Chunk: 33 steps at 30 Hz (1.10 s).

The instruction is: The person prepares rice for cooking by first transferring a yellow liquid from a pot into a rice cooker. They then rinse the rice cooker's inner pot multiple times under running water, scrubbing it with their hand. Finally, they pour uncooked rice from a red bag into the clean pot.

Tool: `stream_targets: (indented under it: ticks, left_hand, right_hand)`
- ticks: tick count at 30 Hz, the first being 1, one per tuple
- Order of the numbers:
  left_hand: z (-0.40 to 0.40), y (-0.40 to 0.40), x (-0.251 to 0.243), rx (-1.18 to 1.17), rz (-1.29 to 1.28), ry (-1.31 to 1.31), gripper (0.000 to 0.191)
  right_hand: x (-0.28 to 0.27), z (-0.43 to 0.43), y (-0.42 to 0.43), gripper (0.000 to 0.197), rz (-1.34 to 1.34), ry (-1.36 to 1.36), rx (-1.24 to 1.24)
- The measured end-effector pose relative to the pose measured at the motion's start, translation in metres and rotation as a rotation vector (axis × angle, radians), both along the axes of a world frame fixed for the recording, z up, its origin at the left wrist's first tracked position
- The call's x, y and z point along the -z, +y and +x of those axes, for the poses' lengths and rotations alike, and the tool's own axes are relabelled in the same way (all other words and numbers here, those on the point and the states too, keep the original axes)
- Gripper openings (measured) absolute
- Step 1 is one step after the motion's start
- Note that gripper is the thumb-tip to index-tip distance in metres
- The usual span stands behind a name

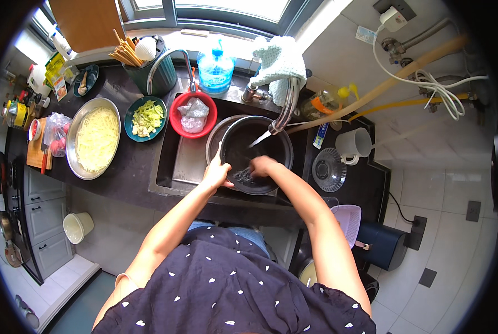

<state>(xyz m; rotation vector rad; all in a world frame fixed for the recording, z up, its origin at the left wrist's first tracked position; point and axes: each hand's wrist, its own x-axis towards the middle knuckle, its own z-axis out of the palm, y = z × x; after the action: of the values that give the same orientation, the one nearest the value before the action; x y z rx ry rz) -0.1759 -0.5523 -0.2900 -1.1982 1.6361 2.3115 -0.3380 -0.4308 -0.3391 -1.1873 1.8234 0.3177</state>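
My left hand [217,171] grips the left rim of a round dark pan [270,183], which is tilted over the sink [186,158]. Inside the pan, my right hand [262,166] is blurred by motion, its fingers down near the bottom. A greyish patch beside those fingers may be a scourer or splashing water; I cannot tell which. Water runs from the metal faucet [280,121] into the pan. Beneath the pan, partly hidden, shows the rim of a metal basin [212,144]. A red plastic colander [193,134] holding crumpled clear plastic is at the sink's back left.
Left on the counter are a steel bowl of pale shreds [97,140], a teal plate [128,125] of chopped greens, bagged red produce [58,135], and a knife [44,160] on a cutting board [35,158]. A glass bowl [329,170] and white mug [353,144] stand right.
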Motion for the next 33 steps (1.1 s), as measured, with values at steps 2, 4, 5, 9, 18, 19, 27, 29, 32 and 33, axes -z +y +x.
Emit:
stream_targets:
  ticks: [2,4,5,9,18,19,27,29,32,33]
  left_hand:
    - [0.0,0.002,-0.005,-0.021,0.021,0.02,0.063]
    - [-0.002,0.001,-0.008,-0.035,0.101,0.011,0.056]
    - [-0.003,-0.001,-0.004,-0.039,0.17,-0.009,0.051]
    - [-0.002,-0.022,0.012,0.041,0.496,-0.061,0.023]
    - [-0.011,-0.023,0.066,0.204,1.216,-0.179,0.033]
    - [-0.01,-0.022,0.064,0.247,1.208,-0.184,0.032]
    - [-0.035,-0.015,0.021,0.253,0.72,-0.121,0.021]
    - [-0.046,-0.002,-0.004,0.245,0.486,0.006,0.025]
    - [-0.041,-0.004,-0.013,0.348,0.308,0.05,0.036]
    - [-0.032,-0.01,-0.022,0.384,0.247,0.067,0.038]
  right_hand:
    - [0.005,-0.007,0.008,0.026,-0.115,0.359,0.401]
    - [0.021,0.009,0.017,0.027,-0.153,0.424,0.327]
    - [0.028,0.005,0.019,0.031,0.023,0.189,0.013]
    - [-0.065,0.009,0.003,0.023,-0.192,0.015,0.058]
    - [-0.171,-0.046,0.057,0.027,-0.659,0.159,0.217]
    - [-0.18,-0.038,0.061,0.027,-0.662,0.069,0.286]
    - [-0.165,-0.012,0.092,0.036,-1.014,0.283,0.862]
    - [-0.139,-0.024,0.119,0.04,-0.783,0.452,1.017]
    - [-0.103,-0.023,0.148,0.03,-0.722,0.473,0.947]
    - [-0.089,-0.016,0.153,0.023,-0.795,0.479,0.9]
